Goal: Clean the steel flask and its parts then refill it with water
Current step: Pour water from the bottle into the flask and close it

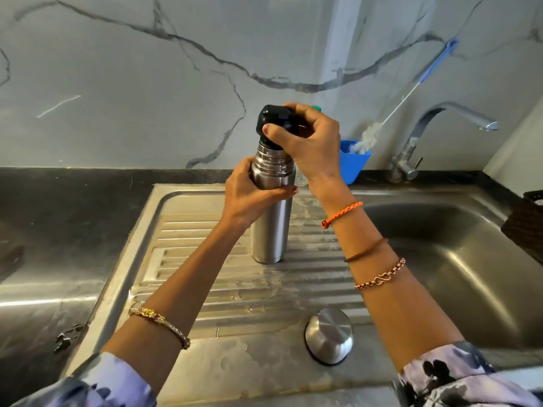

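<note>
Steel cup (pixel 329 334) nearer than hand (pixel 308 142)

On the ribbed draining board (pixel 205 289) the upright steel flask (pixel 271 230) stands in the middle, gripped by the left hand (pixel 252 198), with the right hand (pixel 311 145) on its black stopper (pixel 274 120); both forearms cross the board toward it. The steel cup lid (pixel 329 334) sits near the front edge, beside the right forearm. Behind the flask a blue tub (pixel 354 164) holding a bottle brush (pixel 367 139) and the tap (pixel 411 160) crowd the back wall, while the sink basin (pixel 455 259) lies open to the right and the dark bench (pixel 58 215) to the left.
</note>
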